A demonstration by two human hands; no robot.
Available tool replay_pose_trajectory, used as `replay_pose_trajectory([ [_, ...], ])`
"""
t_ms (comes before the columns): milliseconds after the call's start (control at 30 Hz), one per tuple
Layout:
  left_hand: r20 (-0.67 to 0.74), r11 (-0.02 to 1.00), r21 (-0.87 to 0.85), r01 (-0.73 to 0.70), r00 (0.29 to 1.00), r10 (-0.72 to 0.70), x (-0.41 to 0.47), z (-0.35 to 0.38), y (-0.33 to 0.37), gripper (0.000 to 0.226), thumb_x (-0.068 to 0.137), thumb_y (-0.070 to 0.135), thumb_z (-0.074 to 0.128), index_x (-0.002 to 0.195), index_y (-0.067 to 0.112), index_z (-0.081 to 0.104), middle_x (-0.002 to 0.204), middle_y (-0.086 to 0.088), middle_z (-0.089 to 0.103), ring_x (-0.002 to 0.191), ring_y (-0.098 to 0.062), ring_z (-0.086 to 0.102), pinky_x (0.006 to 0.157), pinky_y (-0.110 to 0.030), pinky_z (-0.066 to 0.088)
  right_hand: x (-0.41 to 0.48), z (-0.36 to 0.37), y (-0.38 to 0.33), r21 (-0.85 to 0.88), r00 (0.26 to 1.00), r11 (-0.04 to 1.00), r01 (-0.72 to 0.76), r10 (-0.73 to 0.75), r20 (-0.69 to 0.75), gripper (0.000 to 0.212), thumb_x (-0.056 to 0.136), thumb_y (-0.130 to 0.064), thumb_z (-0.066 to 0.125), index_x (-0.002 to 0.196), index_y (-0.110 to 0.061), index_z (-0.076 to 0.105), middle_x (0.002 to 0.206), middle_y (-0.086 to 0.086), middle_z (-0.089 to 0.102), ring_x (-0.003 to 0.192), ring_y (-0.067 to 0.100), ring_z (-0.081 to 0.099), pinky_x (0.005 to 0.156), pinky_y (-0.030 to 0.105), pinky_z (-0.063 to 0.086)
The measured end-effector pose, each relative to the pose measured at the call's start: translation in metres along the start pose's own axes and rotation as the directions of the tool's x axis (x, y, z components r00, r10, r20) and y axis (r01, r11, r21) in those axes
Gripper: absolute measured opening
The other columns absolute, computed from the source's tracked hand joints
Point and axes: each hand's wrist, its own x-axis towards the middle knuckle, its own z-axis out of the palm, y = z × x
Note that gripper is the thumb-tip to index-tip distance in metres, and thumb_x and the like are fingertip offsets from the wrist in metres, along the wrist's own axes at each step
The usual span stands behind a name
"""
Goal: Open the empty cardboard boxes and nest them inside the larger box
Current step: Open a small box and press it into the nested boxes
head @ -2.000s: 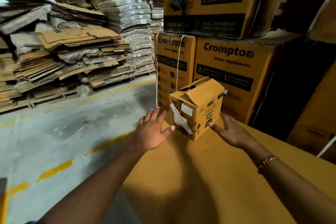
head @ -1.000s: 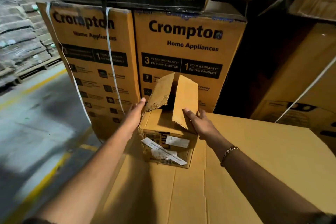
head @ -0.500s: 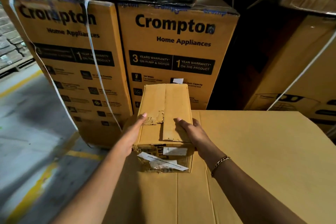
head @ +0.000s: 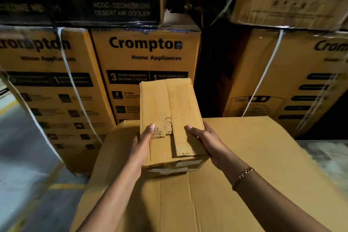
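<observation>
A small brown cardboard box (head: 169, 111) with its top flaps folded flat is held between both hands, over the top of a large closed cardboard box (head: 235, 184). My left hand (head: 142, 146) grips its left side, thumb on the top flap by a torn patch. My right hand (head: 204, 138) grips the right side, thumb on the top flap. The small box looks lifted slightly, its near end towards me; its underside is hidden.
Stacked Crompton appliance cartons (head: 146, 66) with white straps stand close behind. More strapped cartons (head: 301, 84) rise at the right, with a dark gap (head: 216, 73) between the stacks. Grey concrete floor (head: 22, 156) with a yellow line lies at the left.
The small box's raised flaps have been pressed flat. Both hands now clasp its sides and the box has come up and nearer to me.
</observation>
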Motion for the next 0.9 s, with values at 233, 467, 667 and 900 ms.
replay_pose_trajectory([
  [233,0.130,0.991,-0.004,-0.134,0.982,0.133,-0.097,0.109,-0.007,0.082,0.082,0.072,0.046,0.154,0.034,0.031,0.164,0.000,0.020,0.150,-0.027,0.018,0.118,-0.055,0.015,-0.097,-0.116,0.010,0.011,0.985,0.995,0.095,-0.092,-0.146,0.077,0.075,-0.062,0.075,0.142,-0.042,0.041,0.122,-0.002,0.067,0.104,0.019,0.070,0.075,0.030,0.061],
  [467,0.239,0.986,-0.002,-0.166,0.957,0.161,-0.222,0.247,-0.023,0.084,0.084,0.067,0.054,0.154,0.026,0.031,0.158,-0.005,0.033,0.144,-0.029,0.032,0.114,-0.049,0.027,-0.232,-0.262,0.032,0.001,0.933,0.988,0.156,-0.147,-0.328,0.081,0.072,-0.064,0.078,0.140,-0.039,0.041,0.117,-0.003,0.069,0.096,0.015,0.073,0.068,0.025,0.059],
  [667,0.431,0.981,0.036,-0.191,0.889,0.157,-0.314,0.369,-0.044,0.114,0.060,0.088,0.061,0.148,0.020,0.037,0.123,-0.001,0.054,0.115,-0.028,0.050,0.097,-0.041,0.040,-0.340,-0.387,0.053,-0.049,0.843,0.988,0.143,-0.148,-0.518,0.069,0.076,-0.055,0.077,0.134,-0.035,0.046,0.120,-0.006,0.066,0.100,0.013,0.069,0.071,0.024,0.059],
  [900,0.647,0.963,0.052,-0.266,0.743,0.171,-0.389,0.503,-0.055,0.112,0.050,0.094,0.058,0.140,0.029,0.045,0.123,-0.003,0.063,0.110,-0.027,0.060,0.100,-0.049,0.049,-0.437,-0.513,0.077,-0.030,0.719,0.982,0.185,-0.156,-0.677,0.073,0.075,-0.055,0.080,0.136,-0.035,0.047,0.122,-0.009,0.068,0.103,0.008,0.070,0.083,0.028,0.059],
])
